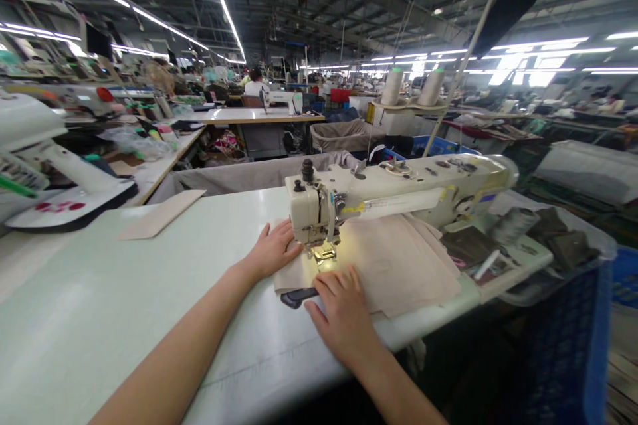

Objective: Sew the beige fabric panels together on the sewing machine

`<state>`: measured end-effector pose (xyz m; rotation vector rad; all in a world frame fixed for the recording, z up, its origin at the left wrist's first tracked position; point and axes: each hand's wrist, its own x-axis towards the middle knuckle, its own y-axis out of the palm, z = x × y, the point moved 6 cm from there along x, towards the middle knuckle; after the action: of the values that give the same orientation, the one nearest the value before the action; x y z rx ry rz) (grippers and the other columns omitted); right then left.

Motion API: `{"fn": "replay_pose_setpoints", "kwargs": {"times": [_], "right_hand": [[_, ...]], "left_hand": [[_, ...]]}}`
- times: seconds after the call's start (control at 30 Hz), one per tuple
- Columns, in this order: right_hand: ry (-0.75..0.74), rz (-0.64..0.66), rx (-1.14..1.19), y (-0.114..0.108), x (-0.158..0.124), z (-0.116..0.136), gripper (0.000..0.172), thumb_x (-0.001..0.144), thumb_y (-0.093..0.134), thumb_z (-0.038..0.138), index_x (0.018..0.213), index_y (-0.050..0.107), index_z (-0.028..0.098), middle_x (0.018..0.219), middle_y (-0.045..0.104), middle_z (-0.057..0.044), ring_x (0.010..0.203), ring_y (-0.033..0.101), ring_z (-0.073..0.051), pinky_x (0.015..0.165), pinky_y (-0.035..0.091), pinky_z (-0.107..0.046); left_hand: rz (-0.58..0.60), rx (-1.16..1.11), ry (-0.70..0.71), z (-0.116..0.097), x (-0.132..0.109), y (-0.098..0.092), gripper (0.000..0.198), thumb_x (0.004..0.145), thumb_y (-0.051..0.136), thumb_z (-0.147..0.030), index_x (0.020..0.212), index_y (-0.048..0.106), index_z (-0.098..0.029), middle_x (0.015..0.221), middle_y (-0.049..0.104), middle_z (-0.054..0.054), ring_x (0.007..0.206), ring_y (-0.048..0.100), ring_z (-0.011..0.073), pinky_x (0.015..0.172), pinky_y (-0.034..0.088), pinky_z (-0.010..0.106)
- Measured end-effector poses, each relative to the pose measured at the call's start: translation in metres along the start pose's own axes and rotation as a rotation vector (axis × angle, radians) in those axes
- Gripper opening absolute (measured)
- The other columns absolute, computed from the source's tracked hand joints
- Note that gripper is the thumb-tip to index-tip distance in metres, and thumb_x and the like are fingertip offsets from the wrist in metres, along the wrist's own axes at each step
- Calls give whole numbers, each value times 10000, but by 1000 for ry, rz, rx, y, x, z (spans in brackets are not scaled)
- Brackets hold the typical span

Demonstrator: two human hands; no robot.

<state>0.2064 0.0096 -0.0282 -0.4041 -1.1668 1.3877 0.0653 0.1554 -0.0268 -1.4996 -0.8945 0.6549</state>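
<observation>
A white sewing machine (399,189) stands on the pale green table, its lamp lighting the presser foot (325,255). Beige fabric (409,265) lies in layers under the machine arm and reaches beneath the foot. My left hand (272,250) rests flat on the fabric left of the foot, fingers stretched out. In front of the foot, my right hand (343,309) presses on the fabric with bent fingers, thumb spread apart. By its fingertips and thumb lies a dark, flat piece (297,297) with a rounded end; whether the fingers touch it is hard to tell.
A folded beige piece (162,214) lies on the table (100,299) to the left. Thread cones (393,86) stand behind the machine. At right are a grey thread spool (516,226), dark cloth scraps and a blue crate (573,345). A person (256,85) sits farther back.
</observation>
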Motion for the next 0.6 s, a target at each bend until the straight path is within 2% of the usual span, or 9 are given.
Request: {"fn": "replay_pose_setpoints", "kwargs": {"times": [0.3,0.43,0.47,0.53,0.6], "right_hand": [[-27,40,-77,0,8,0,117,965,652,282,1062,635,220,1124,696,-41,1138,584,-249,1187,239,-587],[-35,39,-88,1,11,0,106,978,628,280,1064,643,220,1124,696,-57,1146,583,-259,1176,259,-599],[-38,37,-86,1,11,0,104,981,623,280,1063,645,221,1121,697,-59,1146,583,-261,1178,257,-599],[-40,36,-81,0,10,1,114,986,615,279,1078,646,220,1127,696,-61,1146,583,-261,1184,252,-598],[-40,40,-75,-1,8,2,153,991,606,272,1129,636,214,1151,692,-63,1153,580,-262,1184,252,-605]], "left_hand": [[-8,24,25,0,3,-6,348,998,449,-371,1272,632,-259,1295,674,103,1279,548,310,1118,323,618],[-76,69,9,-14,-3,-18,285,997,462,-305,1142,688,-209,1231,681,133,1254,554,343,1105,321,661],[-90,81,9,-20,-8,-20,271,995,461,-276,1087,701,-190,1190,687,142,1223,571,339,1094,356,635],[-96,70,53,-38,-24,-20,256,988,458,-217,990,710,-171,1093,697,135,1124,618,296,1031,469,510],[-90,-8,168,-58,-45,-18,243,989,460,-186,997,703,-177,1072,696,106,1036,644,239,940,541,388]]}}
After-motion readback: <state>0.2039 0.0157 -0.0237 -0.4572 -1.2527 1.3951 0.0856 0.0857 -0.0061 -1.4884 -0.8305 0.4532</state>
